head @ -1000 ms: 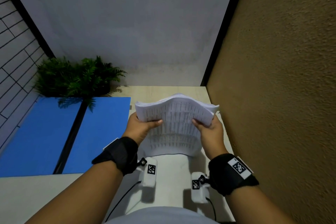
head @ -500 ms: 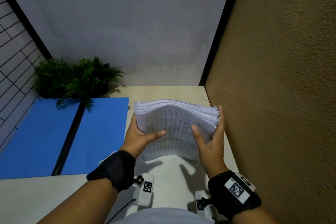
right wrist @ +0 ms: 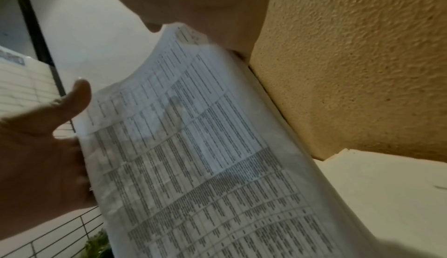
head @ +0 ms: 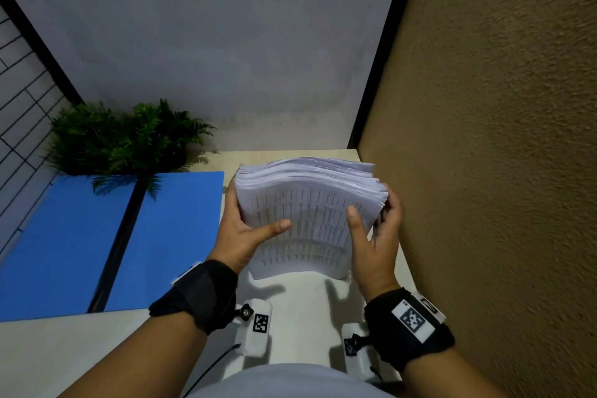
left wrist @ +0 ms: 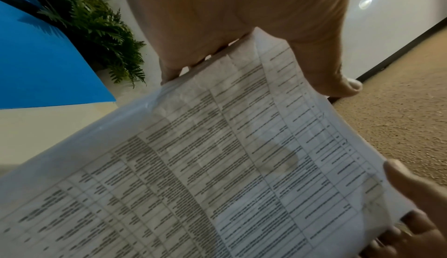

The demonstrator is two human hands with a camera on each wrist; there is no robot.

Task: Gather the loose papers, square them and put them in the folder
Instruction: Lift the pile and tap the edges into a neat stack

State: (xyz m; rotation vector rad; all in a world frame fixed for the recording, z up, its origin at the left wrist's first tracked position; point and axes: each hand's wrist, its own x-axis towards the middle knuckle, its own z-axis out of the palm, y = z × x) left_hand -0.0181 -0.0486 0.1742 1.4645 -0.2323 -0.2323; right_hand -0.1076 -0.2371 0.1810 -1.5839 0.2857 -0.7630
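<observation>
— Two hands on one stack of papers (head: 307,213) — how is it held?

— Upright on its lower edge on the bench (head: 97,349), bowed toward the person. The left hand (head: 248,229) grips the left edge, thumb across the printed front sheet, fingers behind. The right hand (head: 376,236) clamps the right edge the same way, thumb on the front.

— And the folder?

— The blue folder (head: 80,236) lies open and flat at about nine o'clock from the stack, just beside the left hand, its dark spine running through the middle.

— Anything else near?

— A green fern (head: 122,139) at the folder's far end, around eleven o'clock, and a rough brown wall (head: 484,171) close at three o'clock.
</observation>
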